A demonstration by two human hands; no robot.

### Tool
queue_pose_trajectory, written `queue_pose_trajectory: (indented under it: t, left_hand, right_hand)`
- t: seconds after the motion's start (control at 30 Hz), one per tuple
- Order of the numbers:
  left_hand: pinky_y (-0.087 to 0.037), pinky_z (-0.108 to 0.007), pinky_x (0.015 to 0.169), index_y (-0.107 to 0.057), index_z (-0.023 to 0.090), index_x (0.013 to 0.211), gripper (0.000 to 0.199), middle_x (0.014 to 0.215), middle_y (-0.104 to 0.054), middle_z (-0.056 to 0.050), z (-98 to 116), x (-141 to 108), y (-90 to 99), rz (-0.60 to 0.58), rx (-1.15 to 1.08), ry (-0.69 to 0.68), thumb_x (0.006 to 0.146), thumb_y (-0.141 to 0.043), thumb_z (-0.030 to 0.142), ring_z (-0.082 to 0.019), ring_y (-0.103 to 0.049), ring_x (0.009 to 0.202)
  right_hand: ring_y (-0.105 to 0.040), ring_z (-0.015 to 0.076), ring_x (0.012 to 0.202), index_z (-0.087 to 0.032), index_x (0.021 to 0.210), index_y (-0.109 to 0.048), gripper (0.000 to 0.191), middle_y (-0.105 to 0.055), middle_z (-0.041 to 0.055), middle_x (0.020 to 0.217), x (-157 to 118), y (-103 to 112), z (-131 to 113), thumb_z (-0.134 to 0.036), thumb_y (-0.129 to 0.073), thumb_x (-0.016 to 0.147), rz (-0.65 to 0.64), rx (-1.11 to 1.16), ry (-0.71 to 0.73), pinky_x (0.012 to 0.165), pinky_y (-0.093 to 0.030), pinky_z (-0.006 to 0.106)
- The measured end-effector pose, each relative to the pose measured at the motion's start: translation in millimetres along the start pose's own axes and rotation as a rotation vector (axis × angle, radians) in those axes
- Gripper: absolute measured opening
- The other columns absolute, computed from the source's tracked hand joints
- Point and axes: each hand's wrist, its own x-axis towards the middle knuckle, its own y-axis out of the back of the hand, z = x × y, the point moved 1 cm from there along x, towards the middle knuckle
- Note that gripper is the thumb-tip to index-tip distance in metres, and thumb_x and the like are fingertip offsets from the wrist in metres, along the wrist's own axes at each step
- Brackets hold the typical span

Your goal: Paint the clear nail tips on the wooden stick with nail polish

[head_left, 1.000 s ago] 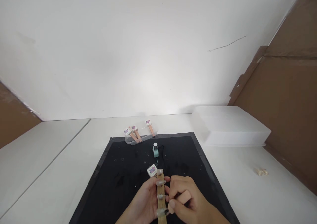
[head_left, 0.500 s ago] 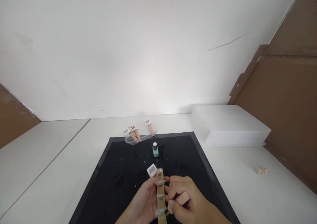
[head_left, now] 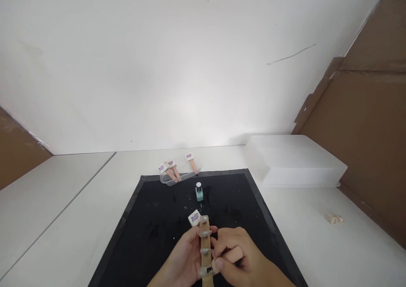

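I observe over my head-worn feed two bare hands at the near edge of a black mat (head_left: 152, 219), which lies on a white table (head_left: 285, 223). The left hand (head_left: 184, 257) is closed around a wooden strip (head_left: 206, 259), supporting it from the left with its fingers behind. The strip runs near to far at the middle of the near edge and carries four translucent nail-shaped pieces (head_left: 205, 233) spaced along its length. The right hand (head_left: 249, 257) is curled tightly round a pink handle (head_left: 235, 254), one end of which projects from the fist; its fingertips are just beside the nearest piece. A dark spot shows at that piece; I cannot tell whether it is a tip or a mark.

Just beyond the strip's far end, to the left, I record a white-labelled square item (head_left: 194, 217), partly hidden. Farther out, a teal bottle (head_left: 199, 195) with a white-topped cap stands upright. At the mat's far edge, a clear tray (head_left: 170, 184) holds three pink-handled items (head_left: 194, 166) with white labelled heads. To the right are a translucent white bin (head_left: 301, 164) and, nearer, some small cream rings (head_left: 333, 220).
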Motion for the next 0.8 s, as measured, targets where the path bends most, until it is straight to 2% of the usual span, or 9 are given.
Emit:
queue_pose_trajectory:
  t: [0.2,0.43,0.57,0.67,0.8]
  left_hand:
    - [-0.042,-0.026,0.059,-0.059,0.011,0.091,0.026,0.058,-0.058,-0.001,1.7,-1.4,-2.3,0.063,0.037,-0.06,0.071,-0.053,0.028,-0.013,-0.055,0.053]
    - [-0.04,-0.025,0.053,-0.057,0.014,0.093,0.026,0.058,-0.056,0.002,2.0,1.7,-2.3,0.047,0.046,-0.043,0.071,-0.053,0.027,-0.011,-0.052,0.05]
    - [-0.043,-0.027,0.057,-0.056,0.016,0.095,0.026,0.062,-0.057,0.001,2.2,0.0,-2.7,0.035,0.053,-0.036,0.071,-0.052,0.026,-0.012,-0.053,0.053]
    - [-0.042,-0.026,0.055,-0.055,0.016,0.095,0.026,0.06,-0.057,0.001,1.9,-0.3,-1.4,0.038,0.053,-0.033,0.071,-0.052,0.027,-0.012,-0.053,0.052]
    - [-0.04,-0.025,0.055,-0.056,0.015,0.094,0.028,0.06,-0.056,0.002,1.0,1.8,1.0,0.041,0.048,-0.04,0.07,-0.054,0.028,-0.012,-0.052,0.051]
  right_hand:
    - [-0.04,0.0099,0.049,-0.019,0.062,-0.05,0.009,-0.043,-0.0037,0.056,-2.1,-7.2,5.1,-0.019,-0.051,0.071,-0.082,0.046,-0.022,0.051,-0.036,0.021]
    - [-0.041,0.0107,0.049,-0.019,0.057,-0.045,0.011,-0.042,-0.0032,0.055,2.5,-2.9,-0.2,-0.013,-0.047,0.067,0.012,-0.023,-0.038,0.05,-0.035,0.021]
    - [-0.04,0.0102,0.047,-0.019,0.054,-0.042,0.014,-0.042,-0.0031,0.052,2.5,-1.8,-1.4,-0.012,-0.045,0.065,0.057,-0.064,-0.011,0.047,-0.033,0.021]
    - [-0.042,0.0101,0.047,-0.018,0.055,-0.044,0.014,-0.045,-0.0022,0.054,2.1,-1.4,-2.5,-0.012,-0.046,0.067,0.064,-0.038,0.006,0.047,-0.034,0.021]
    - [-0.046,0.0111,0.054,-0.018,0.061,-0.051,0.01,-0.049,-0.0013,0.058,0.3,-2.8,0.8,-0.012,-0.049,0.069,0.01,0.04,0.015,0.054,-0.038,0.021]
